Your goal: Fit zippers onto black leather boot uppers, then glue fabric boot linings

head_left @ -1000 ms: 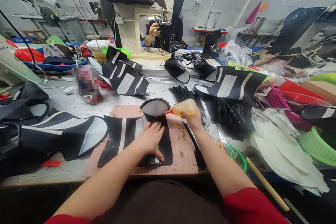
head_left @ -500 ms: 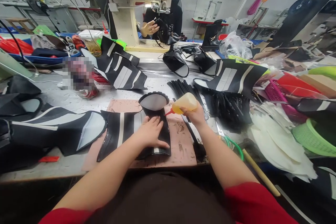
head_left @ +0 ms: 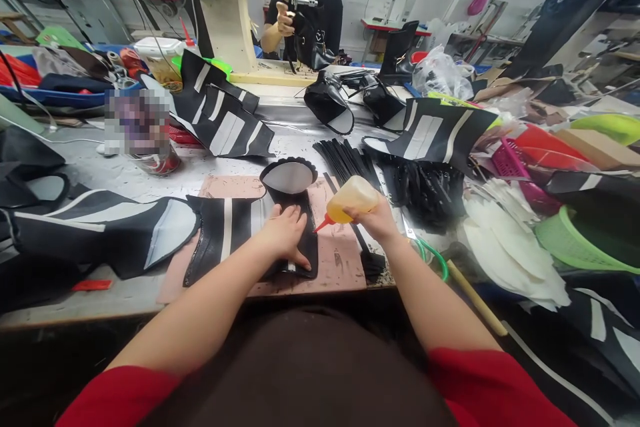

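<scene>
My left hand lies flat with fingers spread, pressing on a black boot upper with pale strips and a grey rounded flap. The boot upper rests on a pink board at the table's near edge. My right hand grips a squeeze bottle of yellow liquid, tilted with its red nozzle down and to the left. The nozzle tip is beside the right edge of the boot upper; whether it touches, I cannot tell. Black strips lie just behind the bottle.
More boot uppers lie on the left. Scissors with green handles, a wooden stick, white pieces and a green basket are at the right. Across the table, another person's hand holds a black boot at a sewing machine.
The bottle's nozzle has tipped more steeply downward and sits lower along the boot upper's edge. My left hand stays on the upper. The whole view has shifted slightly.
</scene>
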### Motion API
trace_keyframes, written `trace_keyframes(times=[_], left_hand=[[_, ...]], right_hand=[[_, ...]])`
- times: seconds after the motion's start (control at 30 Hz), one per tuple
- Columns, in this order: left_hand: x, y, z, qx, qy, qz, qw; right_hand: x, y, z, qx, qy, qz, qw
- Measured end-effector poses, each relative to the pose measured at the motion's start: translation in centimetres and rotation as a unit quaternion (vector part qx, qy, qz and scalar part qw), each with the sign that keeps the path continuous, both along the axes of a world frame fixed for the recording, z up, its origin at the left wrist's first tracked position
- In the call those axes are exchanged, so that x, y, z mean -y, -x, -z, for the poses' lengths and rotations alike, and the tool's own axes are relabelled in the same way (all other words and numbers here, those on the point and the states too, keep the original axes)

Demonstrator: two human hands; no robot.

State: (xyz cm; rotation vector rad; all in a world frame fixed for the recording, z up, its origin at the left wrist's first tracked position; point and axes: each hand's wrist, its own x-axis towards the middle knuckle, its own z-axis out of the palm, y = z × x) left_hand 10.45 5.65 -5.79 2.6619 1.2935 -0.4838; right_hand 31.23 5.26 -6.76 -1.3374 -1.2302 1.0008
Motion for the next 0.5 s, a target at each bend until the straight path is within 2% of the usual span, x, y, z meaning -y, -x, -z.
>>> trace_keyframes(times=[0.3,0.5], left_hand=[[0.3,0.2,0.6,-0.001,-0.021,0.006,1.000],[0.0,0.2,0.9,0.000,-0.015,0.009,1.000]], right_hand=[[2.5,-0.1,0.5,-0.026,0.005,0.060,0.998],[4.2,-0.1,1.3,-0.041,0.011,0.073,0.996]])
